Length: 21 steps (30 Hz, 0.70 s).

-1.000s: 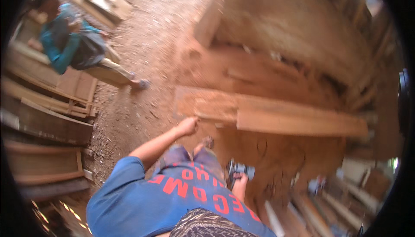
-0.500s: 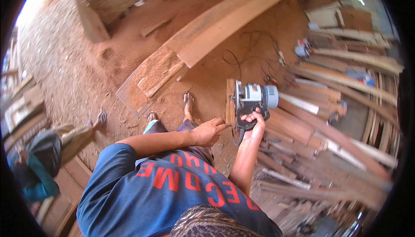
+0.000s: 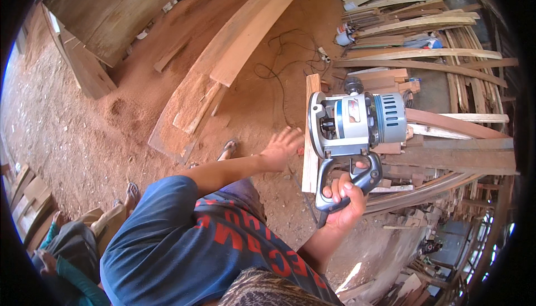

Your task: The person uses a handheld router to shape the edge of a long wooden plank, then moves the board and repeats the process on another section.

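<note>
A silver and black wood router (image 3: 357, 117) with blue trim is held on its side to the right of my body. My right hand (image 3: 347, 201) wraps round its black D-shaped handle, the index finger near the trigger. A narrow pale wooden strip (image 3: 311, 175) lies along the router's round base; how it is fixed there is hidden. My left hand (image 3: 283, 148) is open, fingers spread, just left of the strip, and appears to hold nothing. The router's cord drops from the lower end of the handle.
A long plank (image 3: 251, 32) lies ahead over a sawdust-covered board (image 3: 178, 113). A black cord (image 3: 283, 91) snakes across the dusty ground. Stacked timber (image 3: 458, 158) fills the right side. At lower left sits another person (image 3: 70, 256) in teal sleeves.
The router has come up closer to my head, with the strip still against its base. My left hand has moved from the strip's near end and spread its fingers. The view has swung right.
</note>
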Motion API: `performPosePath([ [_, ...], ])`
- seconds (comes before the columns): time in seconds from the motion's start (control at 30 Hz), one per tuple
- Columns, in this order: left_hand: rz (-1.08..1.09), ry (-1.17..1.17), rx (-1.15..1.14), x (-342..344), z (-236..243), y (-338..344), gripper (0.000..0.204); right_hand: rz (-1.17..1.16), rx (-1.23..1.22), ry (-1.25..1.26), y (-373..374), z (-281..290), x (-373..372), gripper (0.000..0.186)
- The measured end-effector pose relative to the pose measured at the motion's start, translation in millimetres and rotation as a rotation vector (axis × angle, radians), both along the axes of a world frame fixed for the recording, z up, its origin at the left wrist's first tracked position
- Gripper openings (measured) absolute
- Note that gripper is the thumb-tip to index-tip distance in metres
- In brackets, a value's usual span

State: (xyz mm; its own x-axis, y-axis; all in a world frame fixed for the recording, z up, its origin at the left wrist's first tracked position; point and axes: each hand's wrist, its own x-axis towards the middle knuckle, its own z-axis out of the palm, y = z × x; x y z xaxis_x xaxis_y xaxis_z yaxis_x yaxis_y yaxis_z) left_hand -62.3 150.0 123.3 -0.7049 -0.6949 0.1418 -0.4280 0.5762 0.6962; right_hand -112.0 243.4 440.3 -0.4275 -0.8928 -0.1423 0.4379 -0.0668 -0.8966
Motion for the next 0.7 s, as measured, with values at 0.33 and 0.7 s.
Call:
performPosePath([
  [0.33,-0.815,-0.031,0.793,90,-173,107,0.056,-0.049,0.219,0.326,-80,-57,-27,0.052],
  [0.7,0.749,-0.313,0.388,210,-103,-269,0.061,0.222,0.335,0.196,-271,-222,-33,0.043],
])
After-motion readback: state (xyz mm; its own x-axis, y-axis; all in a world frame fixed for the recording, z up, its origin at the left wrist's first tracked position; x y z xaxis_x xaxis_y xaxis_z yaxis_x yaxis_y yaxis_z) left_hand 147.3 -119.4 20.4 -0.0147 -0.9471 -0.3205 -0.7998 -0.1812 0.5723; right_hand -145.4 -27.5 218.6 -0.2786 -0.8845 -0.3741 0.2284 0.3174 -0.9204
